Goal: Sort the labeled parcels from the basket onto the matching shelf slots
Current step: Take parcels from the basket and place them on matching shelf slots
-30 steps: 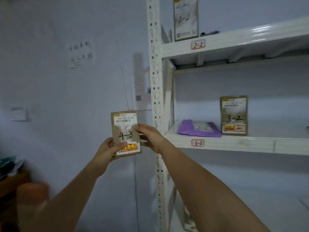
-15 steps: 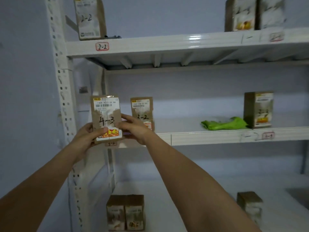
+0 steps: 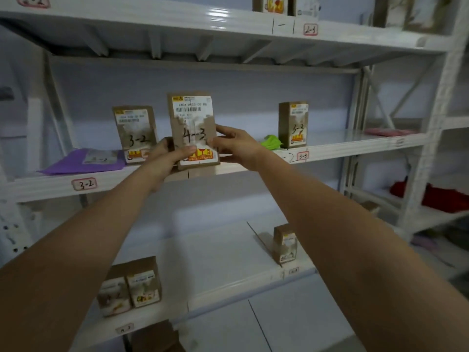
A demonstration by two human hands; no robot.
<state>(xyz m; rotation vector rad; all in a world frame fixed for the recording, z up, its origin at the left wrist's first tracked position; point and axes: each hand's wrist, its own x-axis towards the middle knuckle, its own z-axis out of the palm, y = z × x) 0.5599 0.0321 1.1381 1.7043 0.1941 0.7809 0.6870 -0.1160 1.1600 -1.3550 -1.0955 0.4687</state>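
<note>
View has swung right along white metal shelf; both hands still hold brown cardboard parcel marked 4-3; matching slot likely lower.

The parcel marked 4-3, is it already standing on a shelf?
No, the parcel marked 4-3 is held up in front of the shelves by the left hand and right hand.

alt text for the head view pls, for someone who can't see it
Both hands, left hand and right hand, hold up a brown parcel handwritten "4-3" before a white shelf rack. Behind it, a "3-2" box and purple bag sit above a 3-2 tag, with a "3-3" box further right. More boxes stand on the shelf below.
</note>
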